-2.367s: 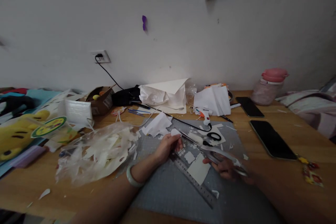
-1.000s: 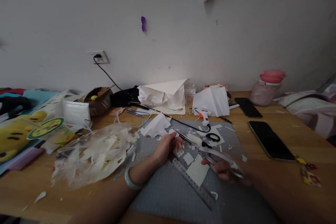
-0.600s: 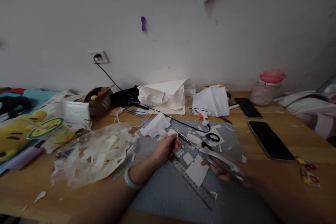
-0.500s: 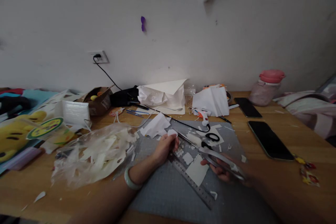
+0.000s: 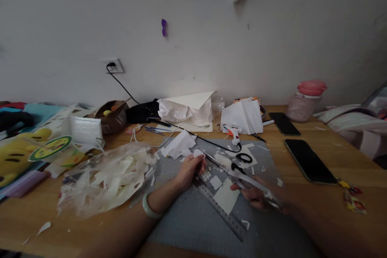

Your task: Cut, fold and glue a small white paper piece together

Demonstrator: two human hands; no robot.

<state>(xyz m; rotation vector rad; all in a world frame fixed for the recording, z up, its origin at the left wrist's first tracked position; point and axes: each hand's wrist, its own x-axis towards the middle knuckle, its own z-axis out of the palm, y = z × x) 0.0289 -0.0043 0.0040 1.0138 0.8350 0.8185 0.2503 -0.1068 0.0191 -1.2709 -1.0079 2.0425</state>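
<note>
My left hand [image 5: 191, 169] pinches a small white paper piece [image 5: 198, 153] between closed fingers above the cutting mat. In my right hand [image 5: 256, 197] is a pair of scissors [image 5: 250, 182] with pale handles, its blades pointing up and left at the paper. Whether the blades touch the paper I cannot tell. A metal ruler [image 5: 222, 211] lies slantwise on the grey cutting mat [image 5: 181, 225], below the hands. Beside it rest a cream paper rectangle [image 5: 227, 196] and a small white scrap [image 5: 215, 182]. Black scissor handles [image 5: 244, 158] show just behind the held scissors.
A clear plastic bag of paper scraps [image 5: 111, 177] lies at left. Behind the mat are a glue gun [image 5: 235, 134] with its cord and a folded white sheet [image 5: 243, 117]. Two phones [image 5: 310, 161] and a pink-lidded jar [image 5: 305, 102] stand or lie at right.
The scissors in my right hand look slightly more closed, with the handles nearer together. My left hand keeps its pinch on the paper, and the camera view has shifted very slightly.
</note>
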